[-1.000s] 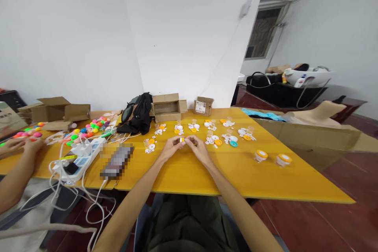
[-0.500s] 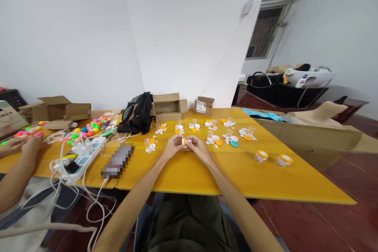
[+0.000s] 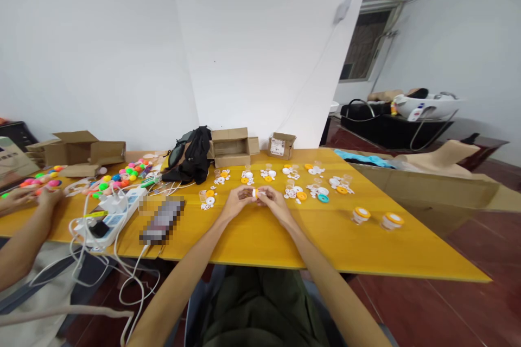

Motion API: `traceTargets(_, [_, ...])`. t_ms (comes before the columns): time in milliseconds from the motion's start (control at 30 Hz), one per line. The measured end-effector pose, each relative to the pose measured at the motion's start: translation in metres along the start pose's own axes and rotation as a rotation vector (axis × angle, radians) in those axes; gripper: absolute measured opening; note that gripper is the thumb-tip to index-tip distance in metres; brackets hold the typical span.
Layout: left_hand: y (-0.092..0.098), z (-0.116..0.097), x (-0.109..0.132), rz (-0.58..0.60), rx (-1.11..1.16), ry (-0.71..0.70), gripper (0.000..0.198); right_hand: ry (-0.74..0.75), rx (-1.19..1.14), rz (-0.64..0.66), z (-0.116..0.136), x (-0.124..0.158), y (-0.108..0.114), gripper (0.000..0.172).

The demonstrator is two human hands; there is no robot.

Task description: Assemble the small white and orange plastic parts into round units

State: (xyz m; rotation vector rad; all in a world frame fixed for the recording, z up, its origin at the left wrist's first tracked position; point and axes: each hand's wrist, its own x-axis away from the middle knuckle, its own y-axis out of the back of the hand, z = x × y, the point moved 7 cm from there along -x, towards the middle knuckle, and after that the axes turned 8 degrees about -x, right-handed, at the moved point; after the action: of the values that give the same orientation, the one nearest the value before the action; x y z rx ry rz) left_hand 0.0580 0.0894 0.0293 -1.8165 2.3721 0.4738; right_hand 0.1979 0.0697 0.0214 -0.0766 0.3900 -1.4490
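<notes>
Over the middle of the yellow table (image 3: 260, 244), my left hand (image 3: 239, 200) and my right hand (image 3: 273, 201) meet around a small container with an orange and white lid (image 3: 255, 193). Fingers of both hands are closed on it and cover most of it. Beyond my hands lie several groups of clear cups, small white pieces and orange rings (image 3: 301, 196); one group has a teal ring (image 3: 323, 198). To the right, two clear containers with orange-rimmed lids (image 3: 361, 212) (image 3: 392, 220) stand upright on the table.
At left are a power strip (image 3: 118, 219) with cables, a blurred-out phone (image 3: 163, 220), colourful balls (image 3: 130, 172) and another person's hands (image 3: 49, 195). A black bag (image 3: 191, 154) and open cardboard boxes (image 3: 230, 146) line the back. A large carton (image 3: 423, 190) adjoins the right side.
The held container has turned slightly between my hands, and my fingers have shifted a little on it. The other person's hands have moved slightly at the left.
</notes>
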Motion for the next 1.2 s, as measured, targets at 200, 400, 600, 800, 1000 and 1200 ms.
traceTargets(200, [0.001,-0.002,0.0,-0.003,-0.021,-0.013,0.043,-0.001,0.002,-0.018,0.002,0.0,0.0,0.05])
traceTargets(400, [-0.001,-0.002,0.001,0.008,-0.021,0.008,0.033,-0.005,0.004,-0.019,0.002,0.001,0.0,0.05])
traceTargets(600, [-0.002,-0.006,0.0,0.024,-0.041,-0.039,0.035,-0.026,0.017,0.003,-0.001,0.001,0.002,0.049])
traceTargets(800, [-0.005,-0.001,0.001,0.051,-0.056,0.008,0.04,0.02,0.03,0.003,-0.001,0.002,0.003,0.049])
traceTargets(1000, [-0.005,-0.005,0.001,0.076,-0.091,-0.057,0.035,0.053,0.11,0.026,0.0,0.001,0.005,0.046])
traceTargets(1200, [-0.014,-0.013,0.006,0.187,-0.179,-0.141,0.037,0.078,0.235,0.113,0.003,0.013,0.012,0.046])
